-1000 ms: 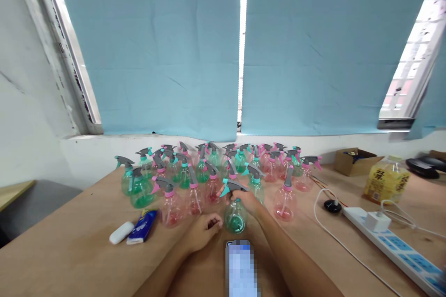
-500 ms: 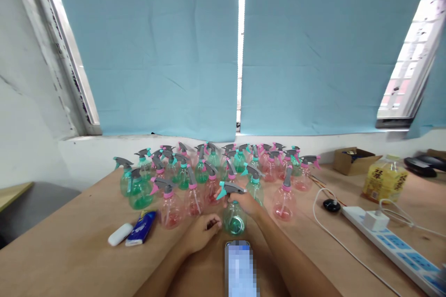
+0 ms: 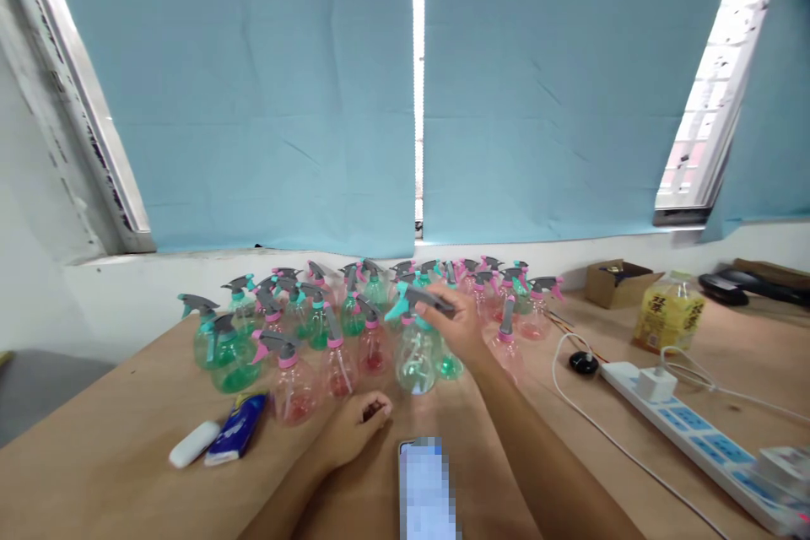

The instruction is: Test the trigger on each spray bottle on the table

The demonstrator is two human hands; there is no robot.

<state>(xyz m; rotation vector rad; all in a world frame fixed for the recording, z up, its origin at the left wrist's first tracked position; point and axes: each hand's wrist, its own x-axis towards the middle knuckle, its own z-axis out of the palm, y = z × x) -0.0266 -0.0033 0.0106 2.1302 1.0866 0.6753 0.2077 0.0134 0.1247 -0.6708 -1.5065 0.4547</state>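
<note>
My right hand grips the grey and teal trigger head of a spray bottle, fingers wrapped round its top. This round, clear bottle appears raised a little above the table, in front of other bottles. Low on the table to its left rests my left hand, fingers curled, with nothing visible in it. Nearest to the left hand stand a pink spray bottle and another pink spray bottle. A green spray bottle is partly hidden behind the right hand and the held bottle.
Several pink and green spray bottles crowd the table towards the wall. A phone lies in front; a white case and blue packet lie left. To the right are a power strip, yellow jug and cardboard box.
My right hand has moved up and away from me with the spray bottle, now holding higher round its trigger head. The left hand stays on the table. The view has turned slightly right.
</note>
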